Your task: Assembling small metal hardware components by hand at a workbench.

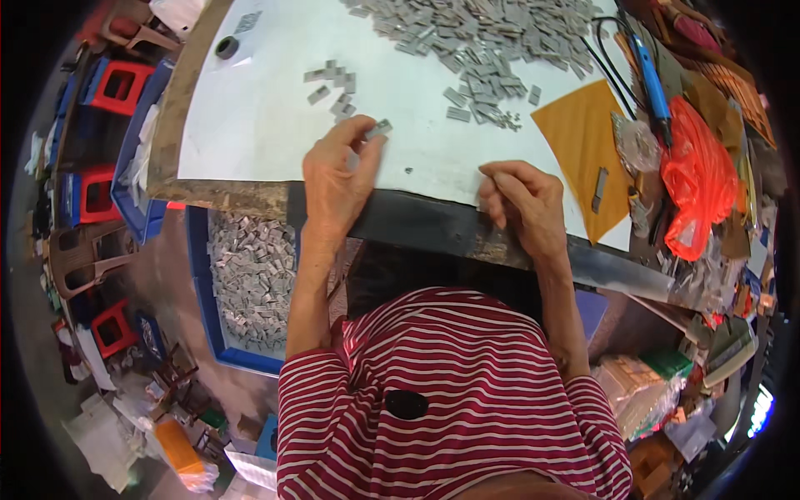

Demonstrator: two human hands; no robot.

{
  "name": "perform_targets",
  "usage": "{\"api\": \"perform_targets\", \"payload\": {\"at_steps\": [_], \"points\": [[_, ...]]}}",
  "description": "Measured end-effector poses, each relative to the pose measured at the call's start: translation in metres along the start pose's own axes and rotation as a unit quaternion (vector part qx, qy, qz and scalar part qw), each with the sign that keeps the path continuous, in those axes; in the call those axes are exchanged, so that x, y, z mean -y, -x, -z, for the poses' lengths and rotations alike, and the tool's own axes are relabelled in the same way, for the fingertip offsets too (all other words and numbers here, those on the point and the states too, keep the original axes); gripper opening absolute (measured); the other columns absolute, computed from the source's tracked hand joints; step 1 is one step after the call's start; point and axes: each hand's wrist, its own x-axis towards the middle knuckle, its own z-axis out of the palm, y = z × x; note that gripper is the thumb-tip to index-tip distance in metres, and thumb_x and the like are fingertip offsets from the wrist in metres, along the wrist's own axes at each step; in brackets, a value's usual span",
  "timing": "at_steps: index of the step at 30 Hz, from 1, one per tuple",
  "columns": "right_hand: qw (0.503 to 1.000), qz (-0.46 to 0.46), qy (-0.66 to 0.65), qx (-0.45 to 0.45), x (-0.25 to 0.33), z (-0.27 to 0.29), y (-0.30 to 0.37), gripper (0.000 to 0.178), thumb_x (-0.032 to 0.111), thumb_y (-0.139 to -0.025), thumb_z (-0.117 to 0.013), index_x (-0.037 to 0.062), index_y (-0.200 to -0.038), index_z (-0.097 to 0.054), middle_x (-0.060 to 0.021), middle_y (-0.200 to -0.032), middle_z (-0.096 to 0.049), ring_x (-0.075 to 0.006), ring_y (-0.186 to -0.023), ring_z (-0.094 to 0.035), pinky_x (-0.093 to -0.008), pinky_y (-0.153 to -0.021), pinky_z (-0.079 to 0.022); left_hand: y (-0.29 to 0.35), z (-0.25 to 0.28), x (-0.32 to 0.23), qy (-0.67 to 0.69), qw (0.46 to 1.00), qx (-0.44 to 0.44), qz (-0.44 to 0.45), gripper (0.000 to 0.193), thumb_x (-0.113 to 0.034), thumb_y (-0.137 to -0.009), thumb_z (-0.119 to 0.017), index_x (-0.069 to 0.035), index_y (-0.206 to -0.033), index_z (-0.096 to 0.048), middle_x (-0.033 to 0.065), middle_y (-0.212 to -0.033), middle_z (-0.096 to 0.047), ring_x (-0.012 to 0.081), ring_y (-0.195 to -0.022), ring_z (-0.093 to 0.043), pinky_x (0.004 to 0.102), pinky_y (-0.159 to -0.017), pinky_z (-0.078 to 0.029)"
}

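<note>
Between the thumb and forefinger of my left hand (337, 177) is a small grey rectangular metal piece (380, 128), held just above the white table sheet (250, 142). A small group of similar grey pieces (332, 82) lies beyond that hand. My right hand (529, 204) is over the table's front edge with thumb and forefinger pinched together; whatever they hold, if anything, is too small to make out. One tiny dark part (408, 170) rests on the sheet between my hands. Tiny silvery parts (507, 122) lie at the near end of a large heap of grey pieces (483, 42).
A blue tray full of grey pieces (252, 279) stands low at the left. Beside my right hand lie an orange-brown board (575, 133), a blue pen-shaped tool with a cable (650, 79) and a red plastic bag (698, 179). A black ring-shaped object (226, 47) sits at the far left.
</note>
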Motion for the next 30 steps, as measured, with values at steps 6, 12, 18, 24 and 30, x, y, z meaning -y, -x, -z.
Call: {"api": "perform_targets", "payload": {"at_steps": [6, 12, 18, 24, 30], "points": [[0.999, -0.003, 0.029, 0.019, -0.001, 0.000, 0.007, 0.019, 0.006, -0.088, -0.048, -0.0076, -0.096, -0.059, -0.0075, -0.073, -0.059, -0.0081, -0.054, -0.053, -0.0191, -0.045, -0.042, -0.026, 0.039, 0.037, -0.093, 0.993, -0.073, 0.029, 0.018, -0.011, -0.075, -0.063, 0.001, -0.088, -0.062, 0.0124, -0.082, -0.061, 0.0188, -0.070, -0.055, 0.0294, -0.063, -0.045], [0.999, -0.012, 0.030, 0.033, -0.007, 0.000, 0.010, 0.018, 0.005, -0.088, -0.049, -0.0072, -0.096, -0.059, -0.0076, -0.074, -0.059, -0.0079, -0.054, -0.053, -0.0188, -0.045, -0.042, -0.054, 0.050, 0.078, -0.123, 0.988, -0.092, 0.026, 0.019, -0.011, -0.073, -0.064, 0.002, -0.087, -0.063, 0.0134, -0.084, -0.060, 0.0225, -0.075, -0.057, 0.0327, -0.067, -0.045], [0.999, -0.022, 0.028, 0.037, -0.008, 0.002, 0.012, 0.018, 0.005, -0.088, -0.049, -0.0070, -0.097, -0.059, -0.0077, -0.074, -0.059, -0.0077, -0.054, -0.052, -0.0184, -0.044, -0.041, -0.060, 0.049, 0.086, -0.084, 0.992, -0.081, 0.042, 0.017, -0.008, -0.073, -0.065, 0.001, -0.086, -0.063, 0.0126, -0.081, -0.059, 0.0208, -0.070, -0.057, 0.0306, -0.066, -0.045], [0.998, -0.021, 0.032, 0.040, -0.007, 0.001, 0.014, 0.018, 0.004, -0.088, -0.049, -0.0066, -0.097, -0.059, -0.0077, -0.074, -0.059, -0.0075, -0.054, -0.052, -0.0182, -0.045, -0.042, -0.060, 0.048, 0.089, -0.065, 0.994, -0.078, 0.032, 0.016, -0.006, -0.073, -0.064, 0.002, -0.087, -0.063, 0.0121, -0.082, -0.059, 0.0196, -0.070, -0.057, 0.0297, -0.066, -0.045], [0.998, -0.023, 0.040, 0.046, -0.007, 0.001, 0.016, 0.018, 0.005, -0.089, -0.048, -0.0062, -0.097, -0.060, -0.0076, -0.074, -0.059, -0.0073, -0.055, -0.053, -0.0184, -0.046, -0.042, -0.061, 0.049, 0.090, -0.071, 0.995, -0.068, 0.021, 0.017, -0.005, -0.074, -0.063, 0.002, -0.089, -0.063, 0.0124, -0.084, -0.060, 0.0203, -0.072, -0.058, 0.0294, -0.067, -0.046]]}}
